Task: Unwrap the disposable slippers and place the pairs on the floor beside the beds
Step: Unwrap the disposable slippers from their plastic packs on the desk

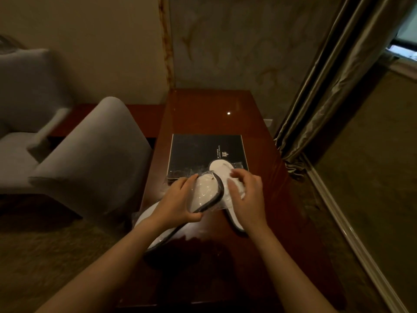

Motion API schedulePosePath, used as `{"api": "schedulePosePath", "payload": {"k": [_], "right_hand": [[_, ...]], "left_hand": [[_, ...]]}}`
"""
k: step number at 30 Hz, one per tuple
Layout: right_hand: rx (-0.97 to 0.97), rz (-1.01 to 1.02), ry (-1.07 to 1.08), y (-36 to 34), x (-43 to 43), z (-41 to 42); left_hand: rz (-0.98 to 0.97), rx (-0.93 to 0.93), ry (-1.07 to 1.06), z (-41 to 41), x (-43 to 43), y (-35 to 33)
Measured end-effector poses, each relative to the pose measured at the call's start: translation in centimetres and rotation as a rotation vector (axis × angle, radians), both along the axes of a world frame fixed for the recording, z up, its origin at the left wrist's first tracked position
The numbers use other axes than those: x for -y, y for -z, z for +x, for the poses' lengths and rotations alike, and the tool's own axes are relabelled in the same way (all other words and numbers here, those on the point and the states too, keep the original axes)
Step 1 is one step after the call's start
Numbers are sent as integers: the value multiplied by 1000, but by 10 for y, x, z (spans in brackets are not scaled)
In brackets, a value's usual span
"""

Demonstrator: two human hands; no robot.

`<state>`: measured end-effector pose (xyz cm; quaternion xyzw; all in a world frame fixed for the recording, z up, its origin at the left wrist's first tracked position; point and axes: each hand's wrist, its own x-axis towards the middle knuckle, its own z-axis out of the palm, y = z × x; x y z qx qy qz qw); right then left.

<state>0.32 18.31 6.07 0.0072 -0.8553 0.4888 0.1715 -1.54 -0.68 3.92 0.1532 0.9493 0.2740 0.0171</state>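
Note:
White disposable slippers with dark trim lie in clear plastic wrap on a glossy wooden desk [203, 114]. My left hand [178, 199] grips the edge of one wrapped slipper [206, 193], lifted slightly off the desk. My right hand [246, 195] has curled fingers on a second wrapped slipper [220, 167] and its crinkled plastic. Another slipper [167, 233] lies nearer me, partly under my left wrist and hanging over the desk's left edge.
A black folder [203, 152] with a gold logo lies on the desk behind the slippers. A grey upholstered chair [97, 154] stands left of the desk, another grey chair [27, 91] farther left. Curtains [327, 98] hang at the right. Carpet [372, 177] covers the floor.

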Motion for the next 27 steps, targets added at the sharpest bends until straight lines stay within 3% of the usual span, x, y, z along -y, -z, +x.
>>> {"api": "schedulePosePath", "payload": {"k": [3, 8, 12, 15, 22, 27], "right_hand": [[-63, 339, -138, -4, 3, 2], [5, 438, -149, 14, -16, 4], [83, 232, -139, 19, -22, 1], [223, 156, -215, 14, -23, -5], [347, 21, -347, -13, -4, -27], [316, -66, -353, -28, -3, -30]], "left_hand": [[26, 12, -26, -5, 1, -1], [79, 70, -65, -9, 13, -1], [84, 43, -50, -6, 10, -4], [-10, -27, -21, -5, 9, -6], [-202, -274, 108, 5, 0, -5], [-203, -368, 90, 7, 10, -2]]}}
